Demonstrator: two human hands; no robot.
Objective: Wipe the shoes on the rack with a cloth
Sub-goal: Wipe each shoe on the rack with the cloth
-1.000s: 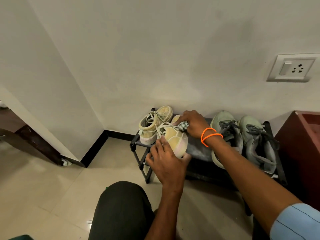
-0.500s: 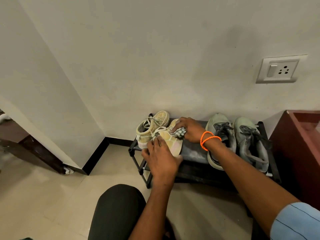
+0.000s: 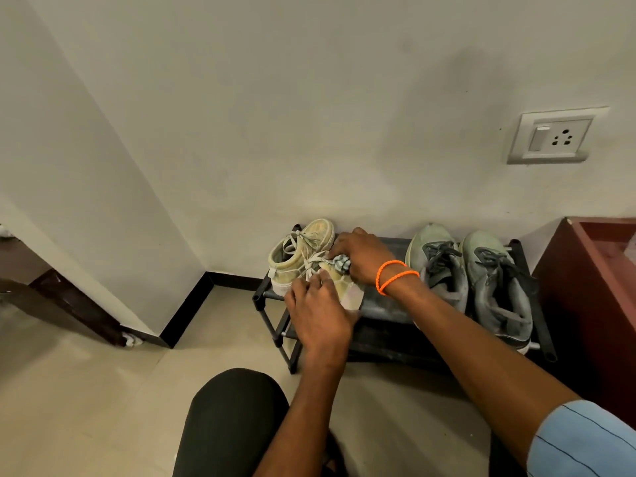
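Note:
A low black shoe rack point(image 3: 385, 306) stands against the wall. At its left end sit two yellowish sneakers: one point(image 3: 299, 254) upright at the far left, the other point(image 3: 347, 287) just right of it. My left hand point(image 3: 318, 313) grips the heel end of that second sneaker. My right hand point(image 3: 361, 256), orange bands on its wrist, holds a bunched checked cloth point(image 3: 341, 262) against the sneaker's top. Two grey-green sneakers point(image 3: 481, 280) stand at the rack's right end.
A dark red cabinet point(image 3: 595, 304) stands right of the rack. A wall socket point(image 3: 554, 137) is above it. My dark-clad knee point(image 3: 230, 418) is low in front. Beige floor tiles point(image 3: 86, 390) spread to the left, with dark wooden furniture point(image 3: 51, 297) beyond.
My right hand has shifted slightly with the cloth over the sneaker's top, bunching it tighter. The left hand keeps its hold on the heel. The view has tilted down a little.

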